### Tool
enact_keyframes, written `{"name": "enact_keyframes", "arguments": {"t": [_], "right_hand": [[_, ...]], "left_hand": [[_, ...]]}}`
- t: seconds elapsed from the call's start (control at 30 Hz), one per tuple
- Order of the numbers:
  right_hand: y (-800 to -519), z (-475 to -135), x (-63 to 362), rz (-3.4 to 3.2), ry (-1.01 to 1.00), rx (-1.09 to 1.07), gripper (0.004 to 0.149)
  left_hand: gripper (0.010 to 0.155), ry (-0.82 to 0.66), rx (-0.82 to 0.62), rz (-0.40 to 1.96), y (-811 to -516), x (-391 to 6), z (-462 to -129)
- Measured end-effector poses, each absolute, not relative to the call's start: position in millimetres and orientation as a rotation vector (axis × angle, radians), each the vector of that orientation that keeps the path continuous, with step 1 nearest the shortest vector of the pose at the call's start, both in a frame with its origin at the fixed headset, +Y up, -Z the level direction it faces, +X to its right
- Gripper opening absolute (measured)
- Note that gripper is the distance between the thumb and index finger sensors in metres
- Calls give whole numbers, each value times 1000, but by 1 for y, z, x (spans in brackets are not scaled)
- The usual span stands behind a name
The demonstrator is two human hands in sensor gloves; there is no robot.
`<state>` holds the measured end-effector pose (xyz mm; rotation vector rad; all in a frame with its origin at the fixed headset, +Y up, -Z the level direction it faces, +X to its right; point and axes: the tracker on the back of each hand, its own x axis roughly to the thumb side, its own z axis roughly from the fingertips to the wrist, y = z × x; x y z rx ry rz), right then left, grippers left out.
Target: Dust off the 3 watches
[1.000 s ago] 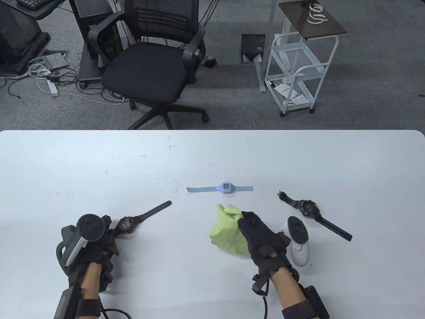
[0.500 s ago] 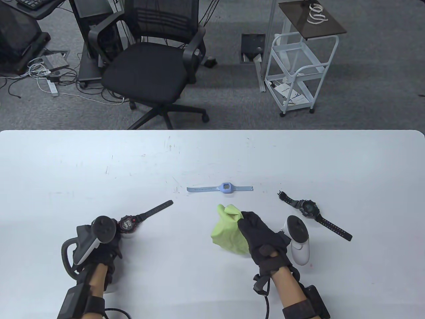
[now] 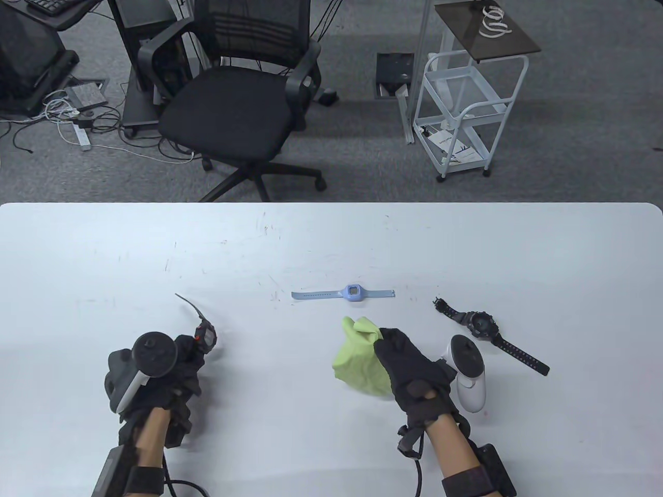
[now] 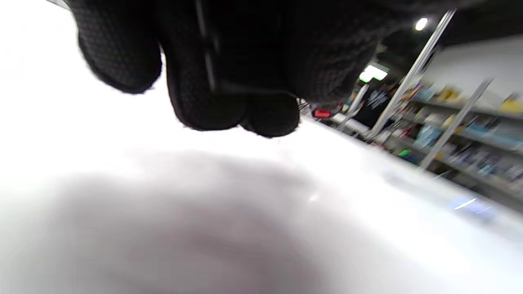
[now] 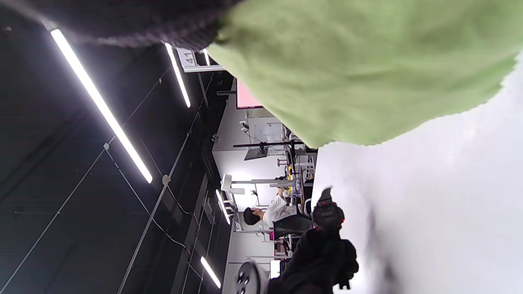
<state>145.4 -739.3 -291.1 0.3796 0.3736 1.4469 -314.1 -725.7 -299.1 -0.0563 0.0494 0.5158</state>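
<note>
My left hand (image 3: 181, 357) grips a black watch with red accents (image 3: 205, 335) and has it lifted off the table, its strap curling up and to the left. That watch (image 5: 328, 213) also shows in the right wrist view, above my left glove. My right hand (image 3: 401, 357) holds a crumpled green cloth (image 3: 358, 360) that rests on the table; the cloth (image 5: 367, 69) fills the top of the right wrist view. A light blue watch (image 3: 352, 292) lies flat at the centre. A black watch (image 3: 481, 325) lies at the right. The left wrist view shows only curled gloved fingers (image 4: 204, 94).
The white table (image 3: 331, 243) reaches the far edge, with an office chair (image 3: 233, 98) and a white cart (image 3: 461, 103) on the floor beyond. White trackers sit on the backs of both hands.
My left hand has raised the black-and-red watch from the table and turned it, so the strap now points up and left instead of lying out to the right. The right hand stayed nearly still.
</note>
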Motion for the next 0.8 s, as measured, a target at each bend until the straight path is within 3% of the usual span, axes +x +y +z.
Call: {"name": "enact_keyframes", "arguments": {"t": [0.2,0.5,0.8], "right_hand": [[-732,-292,157,1432,269,360,48],[-716,-287,145,1524,198,548,46],[-711,-276,99,1434,506,914,44]], "left_hand": [[49,-288,-206,797,-696,-273,-279],[49,-719,-581,810,-702,-201,-262],[49,-731,-564,992,-711,-212,-269]]}}
